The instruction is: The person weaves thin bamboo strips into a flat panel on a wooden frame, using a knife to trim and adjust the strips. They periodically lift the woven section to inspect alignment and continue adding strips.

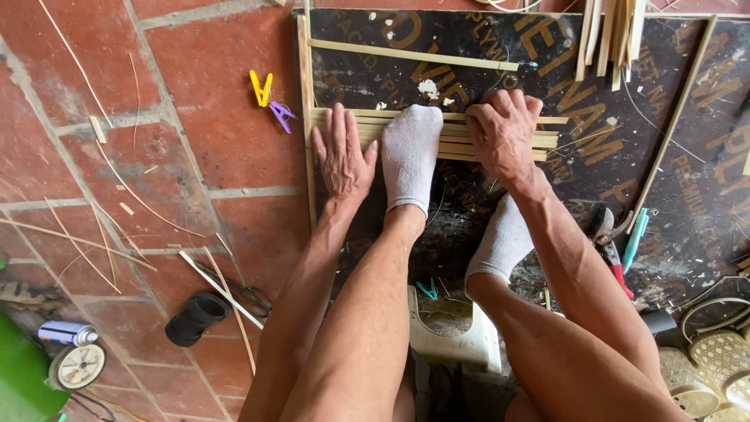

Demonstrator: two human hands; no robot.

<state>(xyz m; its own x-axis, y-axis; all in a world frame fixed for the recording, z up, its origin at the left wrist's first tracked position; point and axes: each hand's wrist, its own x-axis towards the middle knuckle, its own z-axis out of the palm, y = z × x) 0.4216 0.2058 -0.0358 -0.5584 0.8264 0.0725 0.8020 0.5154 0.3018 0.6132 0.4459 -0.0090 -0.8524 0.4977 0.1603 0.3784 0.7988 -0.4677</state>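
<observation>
My left hand lies flat with fingers spread on a row of pale bamboo strips that lie side by side across a dark printed board. My right hand presses down on the same strips further right, its fingers curled over them. Between the hands my foot in a white sock stands on the strips. A second socked foot rests nearer to me on the board. One upright strip runs along the board's left edge and one loose strip lies across above.
Yellow and purple clothes pegs lie on the red brick floor. A bundle of bamboo strips sits at the top right. Red-handled shears, a teal pen, woven baskets, a black tape roll, a white stool.
</observation>
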